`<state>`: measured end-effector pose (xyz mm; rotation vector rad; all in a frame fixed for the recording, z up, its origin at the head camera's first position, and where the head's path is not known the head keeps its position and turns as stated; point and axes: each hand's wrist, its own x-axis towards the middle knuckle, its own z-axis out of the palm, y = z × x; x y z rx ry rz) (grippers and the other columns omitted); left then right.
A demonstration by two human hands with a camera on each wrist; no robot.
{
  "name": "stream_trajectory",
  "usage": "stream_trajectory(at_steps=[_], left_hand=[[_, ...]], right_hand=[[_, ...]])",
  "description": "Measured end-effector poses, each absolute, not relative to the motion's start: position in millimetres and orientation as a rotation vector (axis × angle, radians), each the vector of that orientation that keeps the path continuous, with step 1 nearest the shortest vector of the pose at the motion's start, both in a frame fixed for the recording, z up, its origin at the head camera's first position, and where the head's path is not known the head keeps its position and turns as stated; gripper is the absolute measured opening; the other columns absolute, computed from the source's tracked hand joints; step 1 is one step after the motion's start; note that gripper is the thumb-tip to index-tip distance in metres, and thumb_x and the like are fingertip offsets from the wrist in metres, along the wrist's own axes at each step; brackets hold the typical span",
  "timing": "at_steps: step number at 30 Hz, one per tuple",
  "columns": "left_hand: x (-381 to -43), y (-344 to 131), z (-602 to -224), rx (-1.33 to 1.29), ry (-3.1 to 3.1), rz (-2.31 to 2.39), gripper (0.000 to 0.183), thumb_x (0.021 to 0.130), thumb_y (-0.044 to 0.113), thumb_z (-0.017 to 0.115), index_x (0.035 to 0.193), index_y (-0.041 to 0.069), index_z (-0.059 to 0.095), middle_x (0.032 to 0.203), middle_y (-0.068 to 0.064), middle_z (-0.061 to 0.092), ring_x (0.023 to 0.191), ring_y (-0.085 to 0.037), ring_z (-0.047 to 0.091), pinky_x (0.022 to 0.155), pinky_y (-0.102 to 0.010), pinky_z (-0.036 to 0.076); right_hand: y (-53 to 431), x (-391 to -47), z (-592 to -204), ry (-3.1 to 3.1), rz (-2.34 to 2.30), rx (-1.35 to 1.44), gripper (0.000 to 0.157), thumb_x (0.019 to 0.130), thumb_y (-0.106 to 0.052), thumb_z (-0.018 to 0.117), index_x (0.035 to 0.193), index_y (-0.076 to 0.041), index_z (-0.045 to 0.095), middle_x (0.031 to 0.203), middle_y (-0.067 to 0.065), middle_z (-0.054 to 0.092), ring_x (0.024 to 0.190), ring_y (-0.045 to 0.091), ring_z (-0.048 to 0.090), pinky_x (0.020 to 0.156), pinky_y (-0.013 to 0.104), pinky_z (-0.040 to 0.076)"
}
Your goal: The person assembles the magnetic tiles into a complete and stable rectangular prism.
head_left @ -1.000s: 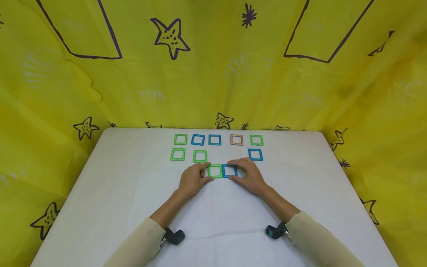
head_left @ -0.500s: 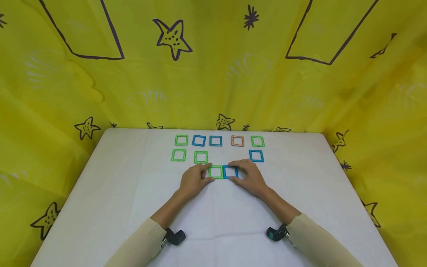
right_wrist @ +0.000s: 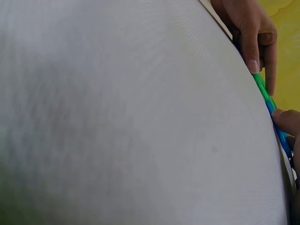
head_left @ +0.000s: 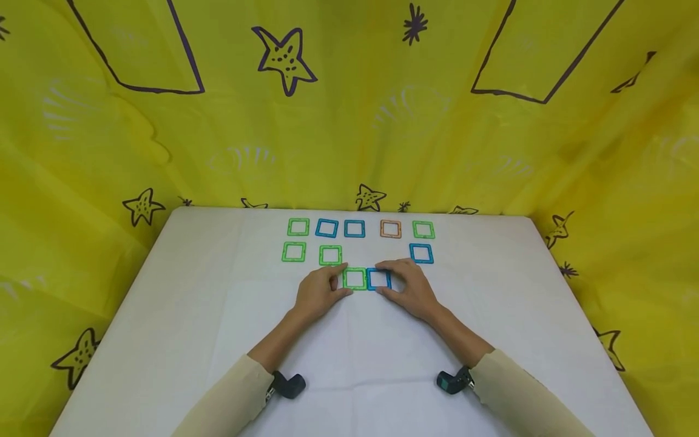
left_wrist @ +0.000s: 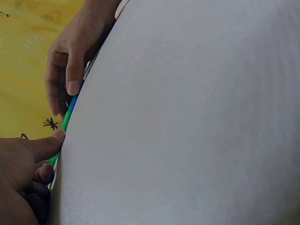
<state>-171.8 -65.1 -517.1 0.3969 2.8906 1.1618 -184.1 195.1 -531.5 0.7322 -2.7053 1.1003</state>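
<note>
Two square frame-shaped magnetic tiles lie flat side by side on the white table, edges meeting: a green tile (head_left: 355,289) on the left and a blue tile (head_left: 379,269) on the right. My left hand (head_left: 318,292) pinches the green tile between thumb at the near edge and index finger at the far edge. With the same kind of pinch, my right hand (head_left: 408,289) holds the blue tile. In the left wrist view the green tile (left_wrist: 66,121) shows edge-on between both hands. The blue tile (right_wrist: 283,137) appears edge-on in the right wrist view, partly behind the right thumb.
Beyond the hands, several more square tiles lie apart in two rows: green (head_left: 298,235), blue (head_left: 354,235) and orange (head_left: 391,236) in the back row, green (head_left: 330,263) and blue (head_left: 422,261) in the nearer one. A yellow patterned curtain (head_left: 338,133) surrounds the white table (head_left: 180,315).
Both hands keep the same pinch on the two joined tiles, and the tiles stay put on the table. Only the head view has shifted slightly.
</note>
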Motion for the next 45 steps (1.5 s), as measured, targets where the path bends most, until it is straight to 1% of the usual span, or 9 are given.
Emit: stream_trajectory(at_steps=[5, 9, 16, 21, 25, 29, 32, 40, 45], left_hand=[[-172, -66, -519, 0.395, 2.882, 1.170, 0.060, 0.088, 0.025, 0.088, 0.142, 0.011, 0.067, 0.068, 0.005, 0.051, 0.063, -0.010, 0.046, 0.056, -0.026, 0.035], [-174, -66, -518, 0.390, 2.879, 1.186, 0.057, 0.086, 0.025, 0.090, 0.137, 0.012, 0.069, 0.070, 0.005, 0.052, 0.064, -0.011, 0.048, 0.057, -0.028, 0.037], [-175, -71, -515, 0.352, 2.841, 1.264, 0.062, 0.082, 0.022, 0.093, 0.133, 0.012, 0.060, 0.081, 0.001, 0.052, 0.072, -0.015, 0.049, 0.065, -0.031, 0.041], [-178, -78, -512, 0.332, 2.851, 1.372, 0.053, 0.084, 0.019, 0.092, 0.129, 0.010, 0.063, 0.090, -0.002, 0.056, 0.081, -0.020, 0.053, 0.074, -0.036, 0.045], [-184, -85, -513, 0.297, 2.898, 1.404, 0.048, 0.087, 0.018, 0.089, 0.128, 0.010, 0.066, 0.104, -0.005, 0.062, 0.097, -0.023, 0.059, 0.090, -0.040, 0.049], [-190, -92, -513, 0.293, 2.934, 1.421, 0.044, 0.091, 0.016, 0.085, 0.130, 0.008, 0.066, 0.124, -0.009, 0.066, 0.121, -0.027, 0.060, 0.109, -0.044, 0.045], [-193, -95, -514, 0.285, 2.953, 1.405, 0.045, 0.092, 0.015, 0.084, 0.132, 0.009, 0.066, 0.135, -0.009, 0.065, 0.134, -0.028, 0.056, 0.113, -0.044, 0.041], [-199, -97, -511, 0.288, 2.936, 1.218, 0.062, 0.096, 0.020, 0.079, 0.151, 0.010, 0.055, 0.155, -0.010, 0.054, 0.147, -0.029, 0.045, 0.119, -0.045, 0.034], [-202, -96, -512, 0.303, 2.915, 1.138, 0.065, 0.099, 0.019, 0.075, 0.157, 0.010, 0.048, 0.162, -0.007, 0.046, 0.151, -0.026, 0.038, 0.121, -0.042, 0.030]], right_hand=[[195, -183, -532, -2.714, 1.103, 0.728, 0.049, 0.089, -0.025, 0.087, 0.135, -0.017, 0.071, 0.134, 0.000, 0.069, 0.124, 0.025, 0.055, 0.106, 0.050, 0.043], [195, -184, -531, -2.697, 1.092, 0.733, 0.049, 0.089, -0.024, 0.087, 0.134, -0.016, 0.072, 0.133, 0.000, 0.070, 0.123, 0.025, 0.056, 0.106, 0.050, 0.043], [195, -184, -531, -2.696, 1.090, 0.749, 0.047, 0.089, -0.025, 0.087, 0.133, -0.015, 0.072, 0.132, 0.000, 0.071, 0.122, 0.025, 0.056, 0.104, 0.050, 0.043], [195, -184, -527, -2.713, 1.114, 0.731, 0.048, 0.088, -0.024, 0.088, 0.133, -0.014, 0.072, 0.132, 0.000, 0.070, 0.123, 0.025, 0.056, 0.106, 0.049, 0.042], [195, -184, -527, -2.710, 1.121, 0.724, 0.048, 0.088, -0.024, 0.088, 0.133, -0.015, 0.072, 0.133, 0.000, 0.070, 0.123, 0.024, 0.056, 0.105, 0.049, 0.042], [195, -185, -531, -2.706, 1.120, 0.727, 0.048, 0.088, -0.025, 0.088, 0.133, -0.015, 0.072, 0.132, -0.001, 0.070, 0.123, 0.023, 0.056, 0.105, 0.048, 0.042], [195, -184, -533, -2.713, 1.119, 0.726, 0.048, 0.089, -0.025, 0.087, 0.133, -0.017, 0.072, 0.133, -0.002, 0.070, 0.123, 0.023, 0.056, 0.105, 0.048, 0.042], [194, -184, -530, -2.700, 1.131, 0.727, 0.049, 0.087, -0.023, 0.089, 0.133, -0.016, 0.072, 0.132, -0.002, 0.071, 0.123, 0.023, 0.056, 0.105, 0.048, 0.042], [194, -184, -528, -2.715, 1.142, 0.719, 0.049, 0.087, -0.023, 0.089, 0.133, -0.015, 0.073, 0.132, -0.002, 0.071, 0.123, 0.024, 0.056, 0.105, 0.048, 0.042]])
